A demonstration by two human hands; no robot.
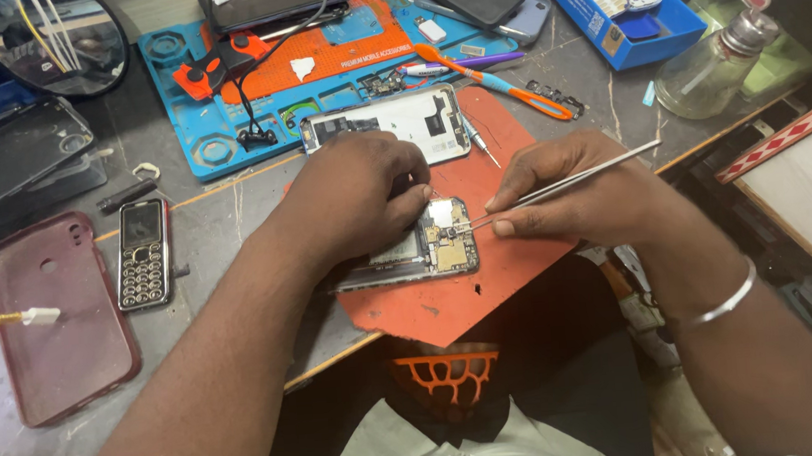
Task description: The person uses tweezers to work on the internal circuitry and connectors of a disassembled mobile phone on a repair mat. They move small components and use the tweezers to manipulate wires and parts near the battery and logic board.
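Observation:
An opened smartphone (441, 245) with its circuit board bare lies on an orange-red mat (486, 289) at the table's near edge. My left hand (356, 198) rests on the phone's left part, fingers curled on it, holding it down. My right hand (570, 188) pinches metal tweezers (574, 180); their tips touch the board near a small metal shield. A silver bangle (730, 299) circles my right wrist. The phone's detached back frame (408, 118) lies just beyond my left hand.
A blue repair mat (199, 128) with tools and phone parts lies at the back. A small keypad phone (143, 253) and a dark red phone case (55, 314) lie at the left. A glass dispenser bottle (714, 64) and a blue parts box (614, 4) stand at the right.

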